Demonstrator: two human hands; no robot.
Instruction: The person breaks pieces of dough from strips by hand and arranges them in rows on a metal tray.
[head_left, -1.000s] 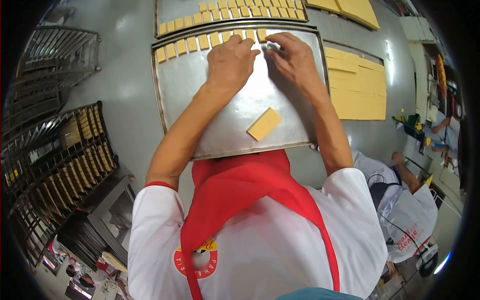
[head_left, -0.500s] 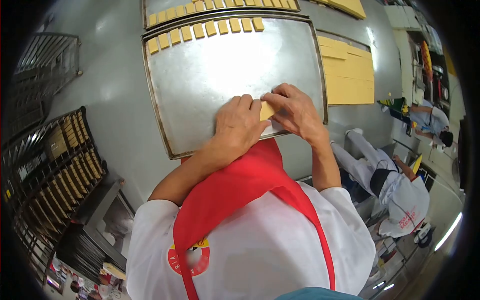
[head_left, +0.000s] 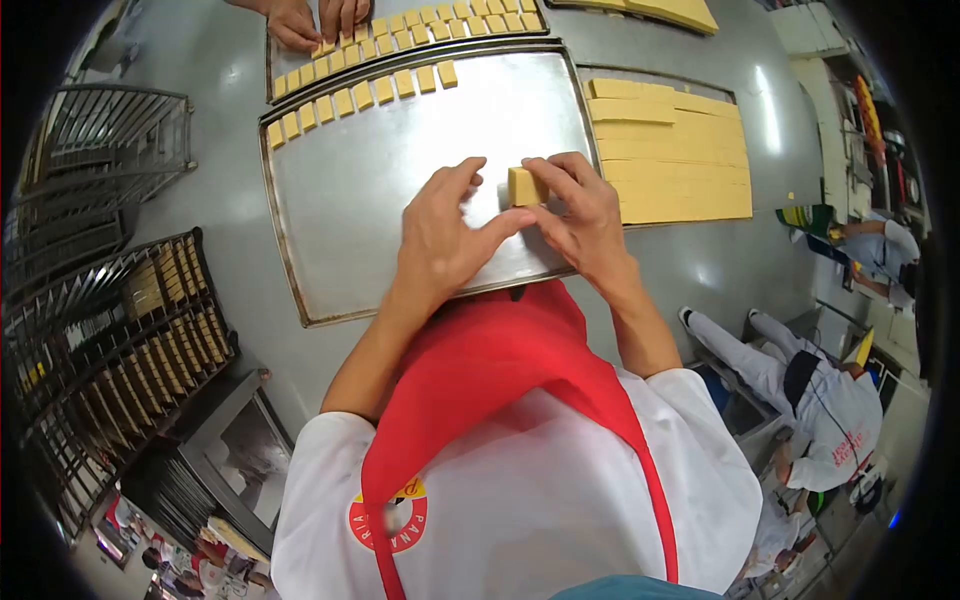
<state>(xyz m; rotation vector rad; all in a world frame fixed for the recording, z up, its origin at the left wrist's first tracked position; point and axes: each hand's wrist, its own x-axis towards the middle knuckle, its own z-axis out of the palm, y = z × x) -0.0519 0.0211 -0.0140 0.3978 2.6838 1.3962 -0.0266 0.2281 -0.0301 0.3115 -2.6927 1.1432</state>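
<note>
My right hand (head_left: 588,212) pinches a small block of yellow dough pieces (head_left: 524,187) between fingers and thumb, over the metal tray (head_left: 360,210). To its left, my left hand (head_left: 438,238) is open, fingers curved and apart from the block. The left thumb reaches to the block's lower edge; I cannot tell whether it touches. Along the tray's far edge lies a single row of yellow rectangular dough pieces (head_left: 363,96). The rest of the tray surface around my hands is bare metal.
A co-worker's hands (head_left: 318,22) work at a second tray with rows of dough pieces (head_left: 420,36) beyond mine. Yellow dough cut in strips (head_left: 670,160) lies to the right. Racks (head_left: 150,340) stand at left; a person (head_left: 825,400) is at right.
My hands have separated; the right one now holds the dough block raised, while the left has opened and moved left. The view has shifted, and a co-worker's hands have appeared at the far tray.
</note>
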